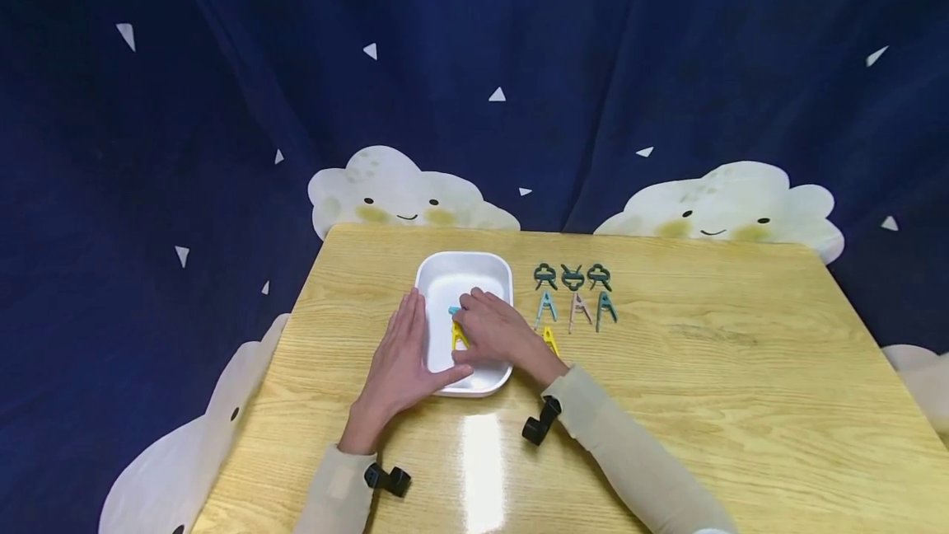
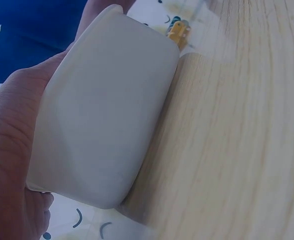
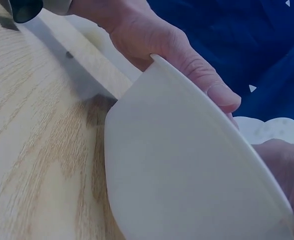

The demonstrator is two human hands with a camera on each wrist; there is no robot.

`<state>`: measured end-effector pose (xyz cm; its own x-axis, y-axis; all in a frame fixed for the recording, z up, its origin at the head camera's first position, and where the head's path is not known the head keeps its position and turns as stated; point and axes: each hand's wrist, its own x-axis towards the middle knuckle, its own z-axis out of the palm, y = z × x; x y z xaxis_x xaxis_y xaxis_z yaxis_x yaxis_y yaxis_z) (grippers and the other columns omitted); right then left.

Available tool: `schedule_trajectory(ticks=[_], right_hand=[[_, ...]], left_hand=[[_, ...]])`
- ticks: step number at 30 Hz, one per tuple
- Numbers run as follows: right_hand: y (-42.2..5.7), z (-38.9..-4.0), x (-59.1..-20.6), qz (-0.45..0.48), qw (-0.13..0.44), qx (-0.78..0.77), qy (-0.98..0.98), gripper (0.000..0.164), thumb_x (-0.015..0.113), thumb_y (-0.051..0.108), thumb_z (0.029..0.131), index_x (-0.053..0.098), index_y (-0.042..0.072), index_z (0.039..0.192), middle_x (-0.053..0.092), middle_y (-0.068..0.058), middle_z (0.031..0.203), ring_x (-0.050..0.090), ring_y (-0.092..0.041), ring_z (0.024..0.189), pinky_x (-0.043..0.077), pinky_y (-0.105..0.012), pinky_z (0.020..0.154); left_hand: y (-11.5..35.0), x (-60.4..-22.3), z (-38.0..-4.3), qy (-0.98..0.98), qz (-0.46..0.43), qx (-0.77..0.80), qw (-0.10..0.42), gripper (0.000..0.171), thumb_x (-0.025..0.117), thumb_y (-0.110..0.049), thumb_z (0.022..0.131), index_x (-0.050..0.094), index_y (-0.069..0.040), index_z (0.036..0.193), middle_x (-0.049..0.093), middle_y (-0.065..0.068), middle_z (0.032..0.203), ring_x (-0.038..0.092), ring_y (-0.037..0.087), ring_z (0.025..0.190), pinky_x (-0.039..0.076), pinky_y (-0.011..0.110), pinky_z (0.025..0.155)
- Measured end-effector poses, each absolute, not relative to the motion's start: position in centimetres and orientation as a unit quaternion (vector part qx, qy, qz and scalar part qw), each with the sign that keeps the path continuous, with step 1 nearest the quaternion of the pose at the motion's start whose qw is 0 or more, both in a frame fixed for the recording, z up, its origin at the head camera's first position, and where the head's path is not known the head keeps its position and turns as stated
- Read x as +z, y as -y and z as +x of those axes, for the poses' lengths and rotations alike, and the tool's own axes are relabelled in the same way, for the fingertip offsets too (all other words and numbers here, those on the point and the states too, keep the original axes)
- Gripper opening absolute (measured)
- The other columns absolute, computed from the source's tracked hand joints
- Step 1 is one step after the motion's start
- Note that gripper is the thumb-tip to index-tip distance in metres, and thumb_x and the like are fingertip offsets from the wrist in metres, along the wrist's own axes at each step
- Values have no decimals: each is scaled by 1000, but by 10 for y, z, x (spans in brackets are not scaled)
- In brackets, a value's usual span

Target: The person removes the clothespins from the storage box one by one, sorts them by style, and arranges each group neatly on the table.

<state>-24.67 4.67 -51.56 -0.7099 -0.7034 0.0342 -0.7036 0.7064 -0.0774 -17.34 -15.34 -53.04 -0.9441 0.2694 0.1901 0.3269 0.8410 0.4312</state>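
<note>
A white tray (image 1: 465, 264) stands on the table between both hands. My left hand (image 1: 400, 357) rests along its left side with the fingers straight and the thumb over the near rim. In the left wrist view, the tray's outer wall (image 2: 107, 110) hides most of the inside. My right hand (image 1: 493, 332) reaches down into the tray with bent fingers. Beside those fingers lie a yellow clothespin (image 1: 459, 337) and a light blue piece (image 1: 454, 311), both partly covered. Whether the right fingers pinch anything is hidden.
Right of the tray, dark green clips (image 1: 572, 278) form a row. Below them lie a light blue clothespin (image 1: 545, 306), a pink one (image 1: 578, 311) and a teal one (image 1: 605, 309). Another yellow clothespin (image 1: 550, 340) lies by the right wrist. A patterned blue curtain (image 1: 474, 64) hangs behind.
</note>
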Motion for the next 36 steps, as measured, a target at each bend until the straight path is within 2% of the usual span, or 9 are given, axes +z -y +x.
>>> schedule_trajectory(ticks=[4,11,20,29,36], right_hand=[[-49,-247,-517,382,16,61,922,45,77,53,77,73,15,102,54,4,92,45,-17,90,44,-31,83],[-48,-247,-516,383,31,87,919,54,78,50,75,75,13,114,56,5,96,46,-16,93,45,-30,86],[-50,-246,-515,375,38,117,919,59,77,48,75,73,12,122,56,3,101,44,-17,93,44,-30,86],[-53,-238,-515,370,77,194,905,55,76,46,74,75,13,119,60,1,97,45,-18,89,45,-32,84],[-69,-230,-510,363,126,248,889,57,81,44,72,74,12,118,62,-3,93,47,-18,88,47,-31,77]], left_hand=[[152,-531,-173,958,-154,-235,55,138,61,-89,78,6,1,166,3,16,176,2,28,162,13,45,131],[154,-531,-173,958,-154,-237,58,138,61,-90,78,6,1,166,-4,11,176,1,28,162,11,46,132],[153,-530,-173,957,-156,-238,66,137,64,-87,78,8,3,165,5,17,175,6,30,162,14,47,131],[154,-531,-172,953,-161,-244,79,137,66,-86,77,12,5,165,5,18,175,10,34,161,16,50,131],[153,-530,-172,951,-163,-248,82,138,67,-86,76,12,5,165,10,20,174,11,34,161,18,51,130]])
